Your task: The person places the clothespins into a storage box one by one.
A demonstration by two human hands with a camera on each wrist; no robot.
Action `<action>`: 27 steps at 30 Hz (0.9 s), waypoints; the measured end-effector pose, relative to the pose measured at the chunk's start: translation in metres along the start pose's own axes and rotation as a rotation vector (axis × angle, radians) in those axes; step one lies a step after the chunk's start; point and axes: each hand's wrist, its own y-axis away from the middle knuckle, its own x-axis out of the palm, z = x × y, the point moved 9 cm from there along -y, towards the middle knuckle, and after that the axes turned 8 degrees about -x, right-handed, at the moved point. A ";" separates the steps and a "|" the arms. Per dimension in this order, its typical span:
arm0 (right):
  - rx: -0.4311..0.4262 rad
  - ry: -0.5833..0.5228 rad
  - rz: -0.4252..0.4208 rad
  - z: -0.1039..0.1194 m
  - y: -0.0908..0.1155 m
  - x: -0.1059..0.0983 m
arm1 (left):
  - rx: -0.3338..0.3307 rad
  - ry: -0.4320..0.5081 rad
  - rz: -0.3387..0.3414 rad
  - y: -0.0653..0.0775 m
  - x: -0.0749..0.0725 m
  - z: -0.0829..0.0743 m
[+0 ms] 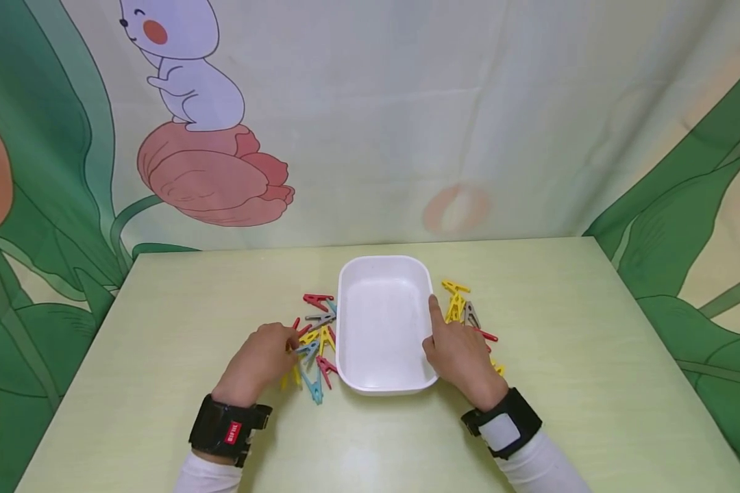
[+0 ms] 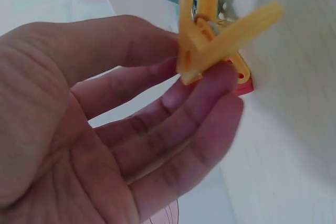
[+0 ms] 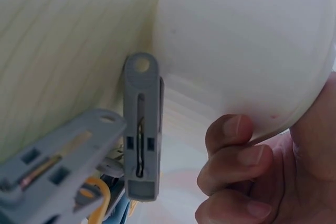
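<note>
A white plastic tray (image 1: 384, 329) stands in the middle of the table. My left hand (image 1: 259, 359) is at the pile on its left side, pinching a yellow clothespin (image 2: 236, 35) between thumb and fingers. Around it lie red (image 1: 316, 300), yellow and blue clothespins (image 1: 314, 389). My right hand (image 1: 465, 356) grips the tray's right side, thumb over the rim and index finger stretched along it. In the right wrist view the other fingers (image 3: 233, 169) curl against the outer wall. Grey clothespins (image 3: 142, 85) appear close to that hand.
More yellow clothespins (image 1: 455, 308), a grey one (image 1: 471, 315) and red ones (image 1: 487, 335) lie right of the tray, partly covered by the right hand. Behind the pale table (image 1: 561, 308) hangs a printed curtain (image 1: 370, 137).
</note>
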 end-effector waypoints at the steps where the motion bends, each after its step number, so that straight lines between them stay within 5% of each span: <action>1: 0.004 -0.002 0.004 0.000 0.000 0.000 | 0.010 -0.002 -0.010 0.000 -0.002 -0.001; 14: -0.011 0.011 -0.001 0.001 -0.001 -0.002 | 0.045 0.022 -0.068 0.011 -0.022 -0.006; 27: -0.012 0.017 0.002 0.002 -0.002 -0.001 | 0.229 0.046 -0.238 0.022 -0.064 -0.057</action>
